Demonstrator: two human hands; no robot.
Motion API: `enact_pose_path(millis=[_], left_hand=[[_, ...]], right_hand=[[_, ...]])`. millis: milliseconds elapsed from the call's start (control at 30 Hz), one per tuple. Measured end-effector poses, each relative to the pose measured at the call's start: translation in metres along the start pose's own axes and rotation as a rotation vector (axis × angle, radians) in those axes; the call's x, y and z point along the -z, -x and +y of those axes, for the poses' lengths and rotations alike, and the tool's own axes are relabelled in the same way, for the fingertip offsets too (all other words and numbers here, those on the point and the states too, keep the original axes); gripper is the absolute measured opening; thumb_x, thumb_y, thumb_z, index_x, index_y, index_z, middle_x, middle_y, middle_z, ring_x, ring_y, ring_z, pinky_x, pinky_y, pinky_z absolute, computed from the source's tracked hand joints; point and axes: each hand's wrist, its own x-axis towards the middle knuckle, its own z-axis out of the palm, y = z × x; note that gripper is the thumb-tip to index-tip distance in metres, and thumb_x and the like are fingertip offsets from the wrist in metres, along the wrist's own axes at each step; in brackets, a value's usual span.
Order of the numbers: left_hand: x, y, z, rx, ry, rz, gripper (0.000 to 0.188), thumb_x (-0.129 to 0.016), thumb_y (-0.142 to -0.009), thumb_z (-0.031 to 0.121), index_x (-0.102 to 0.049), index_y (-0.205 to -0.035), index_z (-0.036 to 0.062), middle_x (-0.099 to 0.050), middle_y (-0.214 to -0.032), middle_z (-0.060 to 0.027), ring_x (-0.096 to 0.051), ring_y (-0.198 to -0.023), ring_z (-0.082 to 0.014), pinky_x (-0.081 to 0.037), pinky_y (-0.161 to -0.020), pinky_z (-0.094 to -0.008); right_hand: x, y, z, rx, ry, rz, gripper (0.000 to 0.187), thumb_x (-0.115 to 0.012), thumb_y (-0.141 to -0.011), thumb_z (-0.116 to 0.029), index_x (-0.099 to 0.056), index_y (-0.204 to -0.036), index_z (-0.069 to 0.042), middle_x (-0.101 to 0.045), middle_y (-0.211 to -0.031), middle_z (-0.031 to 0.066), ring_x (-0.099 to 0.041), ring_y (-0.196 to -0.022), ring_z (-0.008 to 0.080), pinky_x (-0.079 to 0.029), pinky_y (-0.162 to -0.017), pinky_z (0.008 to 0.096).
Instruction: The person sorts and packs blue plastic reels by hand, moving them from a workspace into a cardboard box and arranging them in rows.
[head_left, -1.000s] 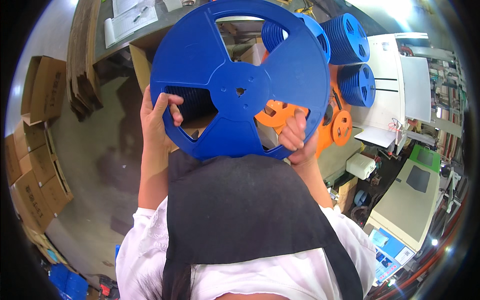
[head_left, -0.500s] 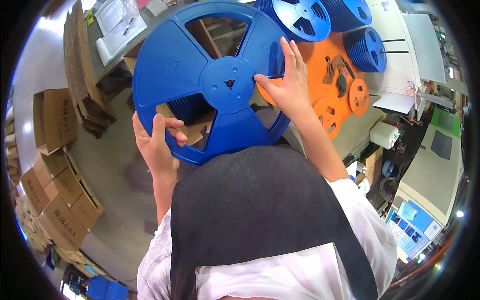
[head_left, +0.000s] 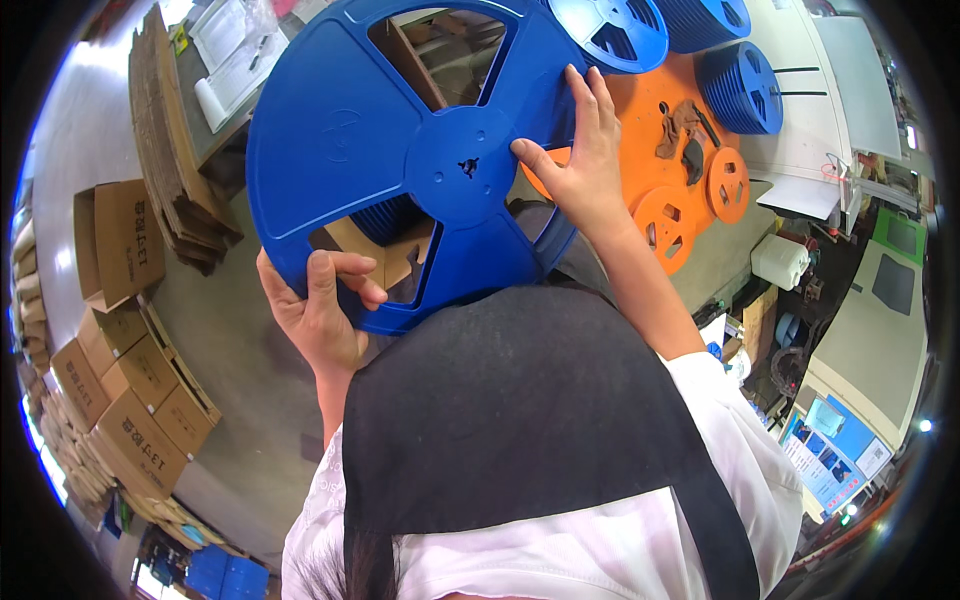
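Note:
A large blue plastic reel (head_left: 330, 130) with cut-out windows and a round hub is held up in front of my chest, its flat face turned towards me. At its lower left, my left hand (head_left: 318, 300) grips the rim, thumb on the face and fingers curled through a window. My right hand (head_left: 588, 165) lies against the right side of the reel, thumb and visible fingers stretched apart over its face. Through the lower window show dark stacked round rims (head_left: 385, 217) in a cardboard box (head_left: 345, 238).
Stacked blue reels (head_left: 735, 90) and small orange discs (head_left: 665, 228) are on an orange surface (head_left: 640, 110) with a brown glove-like cloth (head_left: 680, 128). Cardboard boxes (head_left: 140, 440) and flattened cardboard (head_left: 175, 150) stand left; papers (head_left: 235, 70) lie on a grey table. A beige machine (head_left: 880, 330) stands right.
The blue reel has turned slightly and shifted a little left and up. Both hands stay on it, the left one having moved slightly left and down with the rim.

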Motion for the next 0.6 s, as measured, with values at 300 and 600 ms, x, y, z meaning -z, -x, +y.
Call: enact_pose_path(millis=[300, 600], left_hand=[[0.009, -0.02, -0.018, 0.111, 0.071, 0.063, 0.025, -0.049, -0.098, 0.016, -0.042, -0.118, 0.003, -0.065, -0.077, -0.0164, -0.055, -0.047, -0.0154, -0.041, -0.041, -0.0233], [0.041, -0.088, -0.104, 0.42, 0.412, 0.106, 0.041, -0.038, -0.101, 0.037, -0.049, -0.116, 0.0008, -0.065, -0.096, -0.0209, -0.057, -0.059, -0.0156, -0.046, -0.048, -0.0236]], right_hand=[[0.007, 0.001, 0.021, -0.342, -0.787, 0.038, 0.065, -0.063, -0.087, -0.029, -0.034, -0.14, -0.005, -0.038, -0.141, 0.0173, -0.048, -0.118, 0.0242, -0.043, -0.096, 0.0363], [-0.028, 0.038, 0.051, -0.973, -1.677, -0.311, 0.045, -0.031, -0.103, -0.037, -0.048, -0.13, -0.006, -0.06, -0.099, 0.0064, -0.058, -0.088, 0.021, -0.049, -0.085, 0.0377]])
